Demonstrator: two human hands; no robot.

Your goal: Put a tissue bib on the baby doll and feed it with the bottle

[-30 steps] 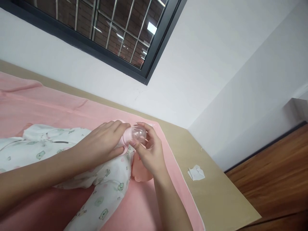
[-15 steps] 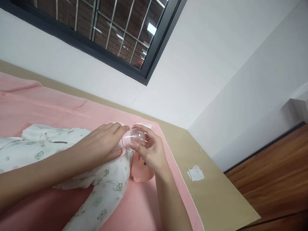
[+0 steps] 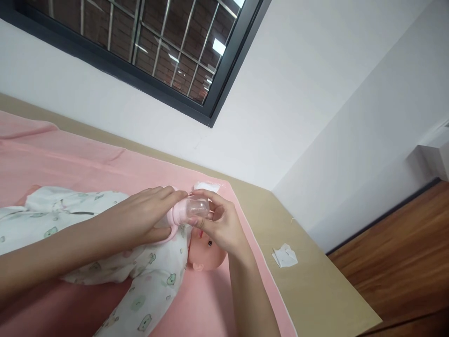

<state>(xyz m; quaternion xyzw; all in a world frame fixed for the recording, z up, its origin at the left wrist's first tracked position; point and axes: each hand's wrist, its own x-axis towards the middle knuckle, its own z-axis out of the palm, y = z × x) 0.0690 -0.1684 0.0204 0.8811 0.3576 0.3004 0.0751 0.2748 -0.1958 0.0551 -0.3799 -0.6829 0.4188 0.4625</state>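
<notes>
My left hand is wrapped round the body of a baby bottle with a pink collar and a pink handle. The bottle lies on its side above a baby doll, its clear cap pointing right. My right hand pinches that cap between thumb and fingers; the cap still meets the collar. Below the hands is the doll's head, partly covered by my right hand. The doll wears a white suit printed with small green animals. Most of the bottle's body is hidden behind my left hand.
A pink cloth lies under the doll on a tan tabletop. A crumpled white tissue rests on the right, and another white piece lies behind my right hand. The wall and a dark-framed window stand behind.
Both hands and the bottle have shifted slightly left and down. More of the pink collar and handle now shows between the hands. My grip on bottle and cap looks the same.
</notes>
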